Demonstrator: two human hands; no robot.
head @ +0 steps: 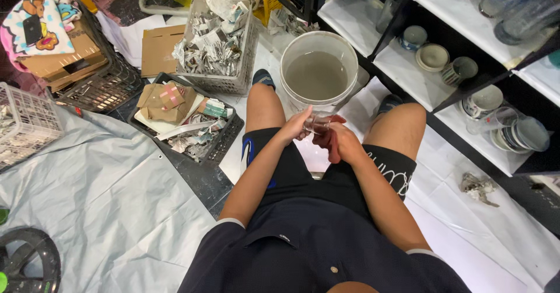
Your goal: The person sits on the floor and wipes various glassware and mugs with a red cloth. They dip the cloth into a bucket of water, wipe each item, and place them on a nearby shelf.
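Both hands, left hand [296, 127] and right hand [344, 143], have fingers wrapped round what looks like a clear glass [318, 124]; white bucket [319, 71] sits at 12 o'clock, paper-filled crate [217, 42] at 10.

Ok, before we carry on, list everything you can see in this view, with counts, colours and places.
Bucket: one, white, murky water, floor between feet.
Glass: one, clear, in both hands with a red cloth.
Grey crate: one, crumpled newspaper, behind left knee.
Black tray: one, paper scraps, left.
White basket: one, far left.
Shelves: black, white liners, cups, bowls, glasses, right.
Tarp: grey, floor left.
Left hand: on glass.
Right hand: holding cloth on glass.
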